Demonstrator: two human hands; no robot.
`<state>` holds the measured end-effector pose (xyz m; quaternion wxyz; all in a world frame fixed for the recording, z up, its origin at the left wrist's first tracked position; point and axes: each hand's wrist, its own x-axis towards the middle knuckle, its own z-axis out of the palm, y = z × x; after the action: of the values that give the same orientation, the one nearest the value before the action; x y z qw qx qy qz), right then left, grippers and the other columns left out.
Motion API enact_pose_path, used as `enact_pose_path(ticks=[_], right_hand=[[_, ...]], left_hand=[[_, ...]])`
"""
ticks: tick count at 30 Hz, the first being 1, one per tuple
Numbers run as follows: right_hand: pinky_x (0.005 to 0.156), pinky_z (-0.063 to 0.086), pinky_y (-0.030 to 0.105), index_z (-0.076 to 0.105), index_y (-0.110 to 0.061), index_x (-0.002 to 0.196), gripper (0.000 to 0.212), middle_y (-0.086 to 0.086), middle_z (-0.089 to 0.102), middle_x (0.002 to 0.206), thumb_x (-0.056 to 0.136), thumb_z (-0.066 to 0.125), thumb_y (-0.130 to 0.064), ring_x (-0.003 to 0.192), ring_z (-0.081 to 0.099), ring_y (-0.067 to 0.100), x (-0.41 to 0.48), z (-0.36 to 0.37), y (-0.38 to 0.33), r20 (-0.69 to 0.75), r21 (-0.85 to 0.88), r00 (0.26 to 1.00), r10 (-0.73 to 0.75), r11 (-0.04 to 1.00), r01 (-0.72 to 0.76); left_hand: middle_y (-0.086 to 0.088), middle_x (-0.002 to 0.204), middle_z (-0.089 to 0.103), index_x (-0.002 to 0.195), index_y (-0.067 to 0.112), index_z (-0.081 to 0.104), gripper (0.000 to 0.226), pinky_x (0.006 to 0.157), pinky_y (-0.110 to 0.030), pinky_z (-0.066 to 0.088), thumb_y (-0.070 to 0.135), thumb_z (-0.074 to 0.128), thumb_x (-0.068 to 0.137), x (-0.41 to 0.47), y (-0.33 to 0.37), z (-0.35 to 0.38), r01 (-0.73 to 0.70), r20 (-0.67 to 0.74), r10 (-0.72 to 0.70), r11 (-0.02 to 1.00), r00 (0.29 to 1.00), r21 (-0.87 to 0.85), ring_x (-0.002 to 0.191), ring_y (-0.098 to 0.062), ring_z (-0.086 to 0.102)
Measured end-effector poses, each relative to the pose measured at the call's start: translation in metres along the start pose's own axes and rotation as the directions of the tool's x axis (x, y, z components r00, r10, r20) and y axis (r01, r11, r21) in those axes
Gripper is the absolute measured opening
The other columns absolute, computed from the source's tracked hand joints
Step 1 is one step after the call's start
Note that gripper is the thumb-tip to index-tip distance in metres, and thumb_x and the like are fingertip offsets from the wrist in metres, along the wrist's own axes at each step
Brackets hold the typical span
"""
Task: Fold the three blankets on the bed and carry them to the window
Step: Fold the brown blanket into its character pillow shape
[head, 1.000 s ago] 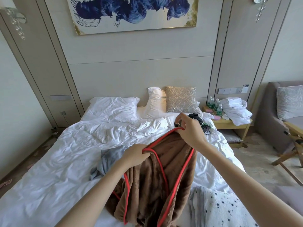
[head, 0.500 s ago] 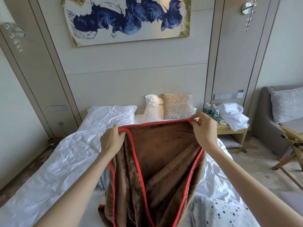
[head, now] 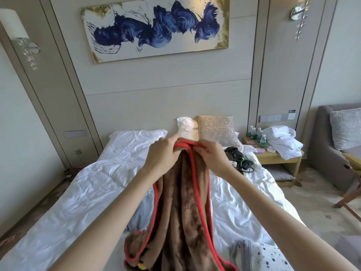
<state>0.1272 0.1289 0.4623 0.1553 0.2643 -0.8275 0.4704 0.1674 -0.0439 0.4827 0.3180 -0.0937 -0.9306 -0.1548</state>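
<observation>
A brown fleece blanket with red trim hangs lengthwise over the white bed. My left hand and my right hand pinch its top red edge together, the two hands almost touching. A light blue-grey blanket lies crumpled on the bed behind the brown one, mostly hidden. A white blanket with dark dots lies at the bed's near right corner.
Pillows sit at the headboard. Black cables and a device lie on the bed's right side. A bedside table holds bottles and white towels. A grey sofa and a wooden chair leg stand at right.
My hands, held apart with the blanket's top edge stretched wide, have come together at the middle, doubling the blanket into a narrow hanging strip.
</observation>
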Motion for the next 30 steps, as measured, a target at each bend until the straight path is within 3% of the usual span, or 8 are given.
enact_pose_path(ticks=[4, 8, 12, 17, 20, 22, 26, 30], right_hand=[[0.059, 0.036, 0.012, 0.063, -0.019, 0.075, 0.023, -0.011, 0.056, 0.063, 0.093, 0.054, -0.009, 0.063, 0.048, 0.005, 0.002, -0.015, 0.002, -0.122, 0.108, 0.992, -0.021, 0.994, 0.034], [0.064, 0.037, 0.014, 0.063, -0.014, 0.079, 0.020, -0.004, 0.061, 0.070, 0.094, 0.052, -0.009, 0.066, 0.050, 0.002, 0.004, -0.035, 0.011, -0.273, 0.179, 0.960, 0.057, 0.984, -0.008], [0.067, 0.038, 0.032, 0.063, 0.000, 0.086, 0.017, 0.017, 0.063, 0.080, 0.095, 0.050, -0.009, 0.073, 0.050, 0.016, 0.002, -0.052, 0.035, -0.376, 0.215, 0.910, 0.177, 0.971, -0.100], [0.059, 0.033, 0.030, 0.061, -0.003, 0.082, 0.019, 0.011, 0.061, 0.075, 0.095, 0.049, -0.011, 0.072, 0.051, 0.021, -0.007, -0.056, 0.072, -0.517, 0.199, 0.803, 0.295, 0.954, -0.223], [0.060, 0.036, 0.034, 0.060, -0.006, 0.083, 0.012, 0.009, 0.061, 0.074, 0.091, 0.056, -0.015, 0.080, 0.058, 0.033, -0.015, -0.051, 0.093, -0.399, -0.030, 0.840, 0.368, 0.910, -0.413], [0.072, 0.045, 0.035, 0.062, -0.010, 0.102, 0.023, 0.009, 0.066, 0.095, 0.080, 0.067, -0.016, 0.095, 0.061, 0.030, -0.022, -0.040, 0.091, -0.222, -0.198, 0.889, 0.399, 0.875, -0.442], [0.091, 0.044, 0.029, 0.051, -0.008, 0.125, 0.062, 0.008, 0.056, 0.120, 0.069, 0.078, -0.006, 0.110, 0.056, 0.018, -0.033, 0.001, 0.065, 0.130, -0.065, 0.990, 0.055, 0.997, -0.047], [0.079, 0.052, 0.023, 0.054, -0.017, 0.116, 0.044, -0.005, 0.065, 0.100, 0.076, 0.069, -0.006, 0.091, 0.064, 0.008, -0.035, 0.030, 0.046, 0.073, 0.092, 0.995, -0.068, 0.994, 0.061]], left_hand=[[-0.002, 0.079, 0.067, 0.095, 0.017, 0.058, 0.009, 0.064, -0.038, 0.050, 0.023, 0.055, 0.090, -0.024, -0.031, 0.019, 0.111, 0.076, -0.118, 0.989, 0.990, 0.096, 0.077, -0.029, 0.064], [0.003, 0.073, 0.063, 0.085, 0.017, 0.057, 0.009, 0.067, -0.037, 0.049, 0.024, 0.052, 0.090, -0.043, -0.059, 0.034, 0.346, 0.096, -0.346, 0.938, 0.933, 0.014, 0.077, -0.025, 0.063], [0.002, 0.083, 0.064, 0.097, 0.019, 0.060, 0.014, 0.069, -0.033, 0.043, 0.031, 0.055, 0.092, -0.051, -0.084, 0.039, 0.502, 0.080, -0.500, 0.865, 0.862, -0.003, 0.088, -0.028, 0.064], [0.006, 0.070, 0.053, 0.084, 0.015, 0.058, 0.015, 0.063, -0.033, 0.038, 0.028, 0.055, 0.091, -0.045, -0.090, 0.029, 0.566, -0.016, -0.566, 0.824, 0.824, 0.025, 0.082, -0.030, 0.062], [0.000, 0.082, 0.065, 0.090, 0.013, 0.063, 0.015, 0.071, -0.036, 0.047, 0.026, 0.055, 0.092, -0.036, -0.079, 0.022, 0.462, 0.067, -0.459, 0.885, 0.886, -0.055, 0.085, -0.025, 0.062], [0.001, 0.087, 0.067, 0.092, 0.015, 0.063, 0.010, 0.077, -0.037, 0.050, 0.023, 0.057, 0.090, -0.029, -0.064, 0.023, 0.367, 0.181, -0.343, 0.921, 0.922, -0.127, 0.086, -0.021, 0.062], [0.001, 0.083, 0.065, 0.086, 0.014, 0.055, 0.010, 0.076, -0.038, 0.049, 0.021, 0.062, 0.089, -0.019, -0.035, 0.036, 0.298, 0.307, -0.213, 0.918, 0.927, -0.263, 0.083, -0.019, 0.062], [-0.001, 0.096, 0.072, 0.099, 0.013, 0.060, 0.013, 0.089, -0.041, 0.053, 0.012, 0.066, 0.088, -0.017, -0.023, 0.043, 0.338, 0.369, -0.190, 0.854, 0.910, -0.396, 0.092, -0.016, 0.069]])
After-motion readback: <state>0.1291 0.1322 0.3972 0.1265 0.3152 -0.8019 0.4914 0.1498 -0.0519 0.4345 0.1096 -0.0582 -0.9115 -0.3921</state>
